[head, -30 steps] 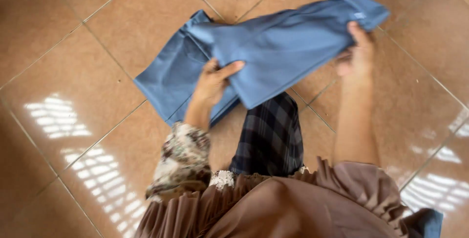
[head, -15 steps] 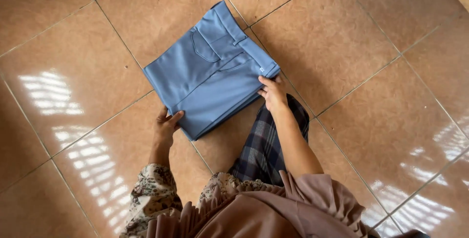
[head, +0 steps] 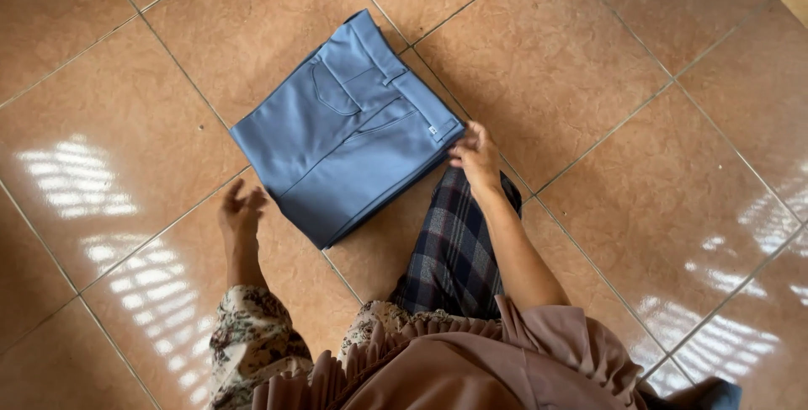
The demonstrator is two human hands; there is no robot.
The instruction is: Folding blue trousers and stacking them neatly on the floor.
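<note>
A pair of blue trousers (head: 345,136) lies folded into a compact rectangle on the tiled floor, back pocket facing up. My right hand (head: 475,153) rests at the fold's right corner, fingertips touching the waistband edge. My left hand (head: 240,212) hovers just off the fold's left edge, fingers spread and holding nothing. A dark plaid cloth (head: 454,250) lies under the near corner of the trousers and runs back toward my lap.
Glossy terracotta floor tiles (head: 589,65) with grout lines surround the trousers, with bright window reflections at left and right. My patterned sleeve (head: 252,343) and a brown pleated garment (head: 471,368) fill the bottom edge.
The trousers went from spread out and lifted to a folded rectangle flat on the floor. My left hand has come off the fabric and moved left; my right hand stays at the corner.
</note>
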